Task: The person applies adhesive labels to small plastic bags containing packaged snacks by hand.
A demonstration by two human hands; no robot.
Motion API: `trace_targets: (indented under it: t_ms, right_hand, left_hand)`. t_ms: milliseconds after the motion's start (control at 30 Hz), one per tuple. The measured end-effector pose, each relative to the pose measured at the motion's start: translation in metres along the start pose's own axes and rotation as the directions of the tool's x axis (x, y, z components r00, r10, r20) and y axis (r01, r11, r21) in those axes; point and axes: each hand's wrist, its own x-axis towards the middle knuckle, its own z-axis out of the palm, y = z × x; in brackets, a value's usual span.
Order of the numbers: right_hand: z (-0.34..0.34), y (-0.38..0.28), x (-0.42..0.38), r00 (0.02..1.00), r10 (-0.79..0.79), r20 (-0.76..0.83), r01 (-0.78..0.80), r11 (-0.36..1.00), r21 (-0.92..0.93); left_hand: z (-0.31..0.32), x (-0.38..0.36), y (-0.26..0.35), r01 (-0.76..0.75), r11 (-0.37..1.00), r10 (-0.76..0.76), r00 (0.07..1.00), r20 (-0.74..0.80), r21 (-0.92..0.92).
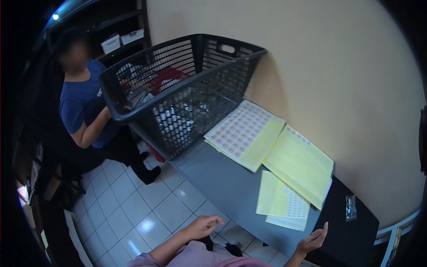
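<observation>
Hands hung empty as I watched: left hand loosely open above white floor tiles, right hand spread near yellow sticker sheets on the grey table

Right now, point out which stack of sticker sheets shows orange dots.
The sticker stack beside the basket, against the black laundry basket. Its top sheet carries rows of orange dots; the plain yellow stack and the small sheets show none.
</observation>
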Motion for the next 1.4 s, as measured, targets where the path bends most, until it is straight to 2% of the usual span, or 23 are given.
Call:
trace_targets:
  t_ms: [67,133,200,267,333,367,533,600,667,700,767,800,867,900,933,967,1000,1067,1133,1200,1267,1300,1400]
  right_hand:
    - [0.020,-0.023,0.015,0.925,-0.341,-0.164,0.340,0.940,-0.039]
    - [0.028,-0.046,0.034,0.906,-0.349,-0.239,0.370,0.928,0.049]
    - [0.035,-0.066,0.066,0.830,-0.489,-0.270,0.517,0.855,0.040]
    - [0.054,-0.110,0.101,0.681,-0.672,-0.291,0.666,0.733,-0.135]
    - [0.075,-0.156,0.124,0.672,-0.691,-0.267,0.702,0.709,-0.068]
    - [0.084,-0.183,0.134,0.645,-0.727,-0.237,0.749,0.663,0.005]
    - [0.112,-0.328,0.172,0.468,-0.871,-0.149,0.841,0.387,0.378]
    - [0.123,-0.384,0.180,0.381,-0.916,-0.123,0.816,0.271,0.511]
    - [0.135,-0.437,0.178,0.316,-0.948,-0.032,0.747,0.228,0.625]
    - [0.146,-0.462,0.175,0.238,-0.971,-0.001,0.726,0.177,0.665]
    - [0.171,-0.504,0.163,0.031,-0.993,0.112,0.680,0.103,0.726]
    - [0.187,-0.521,0.154,-0.093,-0.978,0.187,0.661,0.080,0.746]
    - [0.217,-0.547,0.131,-0.436,-0.766,0.472,0.634,0.111,0.766]
    - [0.238,-0.554,0.117,-0.634,-0.525,0.568,0.577,0.168,0.799]
    - [0.259,-0.557,0.104,-0.779,-0.236,0.581,0.532,0.242,0.811]
    - [0.273,-0.558,0.093,-0.839,-0.031,0.544,0.516,0.275,0.812]
    - [0.286,-0.556,0.080,-0.863,0.176,0.473,0.504,0.310,0.806]
    - [0.317,-0.540,0.054,-0.750,0.524,0.405,0.607,0.299,0.737]
    - [0.332,-0.522,0.038,-0.721,0.644,0.258,0.539,0.286,0.793]
    - [0.336,-0.504,0.029,-0.724,0.646,0.243,0.533,0.299,0.792]
    - [0.345,-0.482,0.022,-0.807,0.582,0.099,0.304,0.267,0.914]
    - [0.341,-0.485,0.021,-0.801,0.589,0.106,0.271,0.200,0.942]
    - [0.345,-0.484,0.018,-0.809,0.569,0.145,0.352,0.273,0.895]
  left_hand:
    - [-0.039,0.000,0.000,0.004,0.986,0.006,0.998,-0.057,0.165]
    - [-0.060,-0.002,-0.006,-0.026,0.984,0.051,0.989,-0.142,0.174]
    - [-0.075,-0.002,-0.014,0.018,0.983,0.035,0.959,-0.281,0.181]
    - [-0.081,-0.004,-0.022,0.061,0.986,-0.009,0.949,-0.314,0.154]
    - [-0.085,-0.006,-0.031,-0.047,0.939,0.198,0.883,-0.424,0.341]
    - [-0.089,-0.012,-0.029,0.057,0.959,0.067,0.906,-0.417,0.278]
    - [-0.114,-0.024,-0.046,0.088,0.958,0.066,0.859,-0.508,0.273]
    - [-0.131,-0.025,-0.055,0.045,0.991,0.034,0.824,-0.565,0.125]
    - [-0.160,-0.027,-0.058,0.078,0.981,0.024,0.856,-0.517,0.175]
    - [-0.173,-0.030,-0.060,0.112,0.971,-0.001,0.884,-0.467,0.210]
    - [-0.198,-0.037,-0.062,0.161,0.953,-0.012,0.868,-0.497,0.258]
    - [-0.211,-0.040,-0.063,0.206,0.932,-0.017,0.848,-0.530,0.299]
    - [-0.232,-0.047,-0.069,0.223,0.917,0.005,0.823,-0.569,0.332]
    - [-0.240,-0.054,-0.075,0.245,0.929,-0.012,0.770,-0.638,0.278]
    - [-0.249,-0.060,-0.081,0.261,0.938,-0.029,0.713,-0.701,0.226]
    - [-0.254,-0.070,-0.088,0.301,0.939,-0.088,0.672,-0.736,0.163]
    - [-0.259,-0.079,-0.092,0.298,0.939,-0.079,0.672,-0.736,0.172]
    - [-0.266,-0.099,-0.098,0.394,0.919,-0.240,0.597,-0.766,0.019]
    - [-0.272,-0.120,-0.116,0.387,0.921,-0.277,0.572,-0.772,-0.043]
    - [-0.275,-0.132,-0.124,0.377,0.919,-0.321,0.549,-0.771,-0.114]
    - [-0.276,-0.136,-0.123,0.357,0.934,-0.143,0.460,-0.876,0.034]
    - [-0.278,-0.138,-0.125,0.404,0.915,-0.206,0.447,-0.871,-0.009]
    - [-0.282,-0.130,-0.127,0.425,0.904,-0.253,0.449,-0.857,-0.044]
